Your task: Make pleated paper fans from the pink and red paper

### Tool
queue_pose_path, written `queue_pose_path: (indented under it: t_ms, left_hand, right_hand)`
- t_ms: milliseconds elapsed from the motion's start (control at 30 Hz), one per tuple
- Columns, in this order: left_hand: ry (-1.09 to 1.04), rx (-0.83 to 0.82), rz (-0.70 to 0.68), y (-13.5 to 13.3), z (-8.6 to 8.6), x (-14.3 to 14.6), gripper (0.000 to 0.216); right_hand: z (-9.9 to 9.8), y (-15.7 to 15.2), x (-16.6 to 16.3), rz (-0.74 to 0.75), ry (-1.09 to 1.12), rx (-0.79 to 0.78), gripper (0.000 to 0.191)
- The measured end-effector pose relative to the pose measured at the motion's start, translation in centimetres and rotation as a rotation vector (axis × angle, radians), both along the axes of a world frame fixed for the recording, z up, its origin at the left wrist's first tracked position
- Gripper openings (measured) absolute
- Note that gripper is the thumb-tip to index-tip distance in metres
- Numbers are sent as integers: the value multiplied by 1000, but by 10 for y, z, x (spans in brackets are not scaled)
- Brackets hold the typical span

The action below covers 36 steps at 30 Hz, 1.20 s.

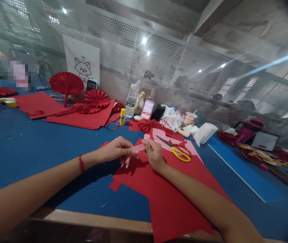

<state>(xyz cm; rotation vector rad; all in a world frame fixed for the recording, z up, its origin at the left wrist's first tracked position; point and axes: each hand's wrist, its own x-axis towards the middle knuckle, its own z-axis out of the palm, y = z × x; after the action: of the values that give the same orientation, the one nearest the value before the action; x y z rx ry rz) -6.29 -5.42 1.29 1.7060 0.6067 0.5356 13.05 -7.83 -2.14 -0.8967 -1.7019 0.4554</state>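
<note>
Between my two hands a narrow strip of pink paper is stretched. My left hand pinches one end, with its lower fingers hanging loose. The other end sits in my right hand, thumb on top and fingers curled in. Below them lie large sheets of red paper, overhanging the front table edge. Scissors with yellow and red handles rest with blades parted on pink paper beside my right hand. A small red pleated paper fan lies just beyond my hands.
Red pleated fans and red sheets occupy the back left. A yellow glue stick, a water bottle, a plastic bag and a paper cup line the back. A blue board lies at right.
</note>
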Motion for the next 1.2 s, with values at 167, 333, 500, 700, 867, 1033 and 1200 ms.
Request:
queue_pose_path:
  t_ms: [167,333,500,700,867,1033,1200]
  left_hand:
    - [29,-11,60,-1,0,2,47]
    - [65,157,73,0,-1,-1,47]
    - [113,442,71,-1,0,-7,45]
    - [111,558,85,-5,6,-9,50]
    - [88,311,84,-3,0,-8,54]
    - [78,282,107,-3,-1,-7,55]
    - [187,246,-169,-2,13,-14,45]
  right_hand:
    - [1,0,-4,136,129,-201,34]
    - [8,4,-5,212,300,-387,38]
    - [12,6,-4,277,367,-452,37]
    - [12,1,-5,281,404,-461,37]
    - [11,-2,-7,129,458,-406,39]
    - [14,-5,-10,117,472,-427,43]
    - [28,-13,-11,179,358,-401,43]
